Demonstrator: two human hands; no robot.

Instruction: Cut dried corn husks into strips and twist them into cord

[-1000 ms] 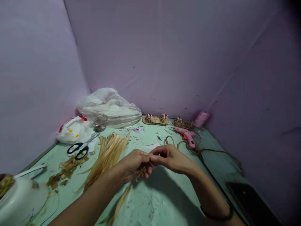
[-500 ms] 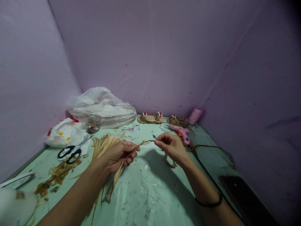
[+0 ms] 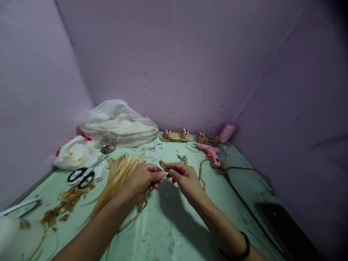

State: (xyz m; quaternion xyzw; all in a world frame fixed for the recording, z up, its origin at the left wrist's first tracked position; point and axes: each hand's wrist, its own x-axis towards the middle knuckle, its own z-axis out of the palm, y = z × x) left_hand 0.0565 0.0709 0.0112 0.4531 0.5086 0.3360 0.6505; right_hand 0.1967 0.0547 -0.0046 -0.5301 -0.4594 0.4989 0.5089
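Note:
Near the middle of the green table, my left hand (image 3: 145, 178) pinches a thin brown twisted fibre strand. My right hand (image 3: 185, 177) is close beside it, its fingers closed on the same strand, which makes a small loop (image 3: 163, 165) between the two hands. Pale dry fibre strips (image 3: 116, 177) lie in a bundle under and left of my left hand. More brown twisted cord (image 3: 201, 174) lies on the table to the right of my right hand.
Black-handled scissors (image 3: 86, 177), a white packet (image 3: 76, 154) and a plastic bag (image 3: 119, 125) stand left. At the back are woven pieces with red-white trim (image 3: 175, 136), a pink glue gun (image 3: 210, 152) and a pink spool (image 3: 227, 133). A dark phone-like object (image 3: 285, 228) lies right.
My right hand has moved left and slightly down, close to my left hand. The strand stretched between them is now bent into a small loop.

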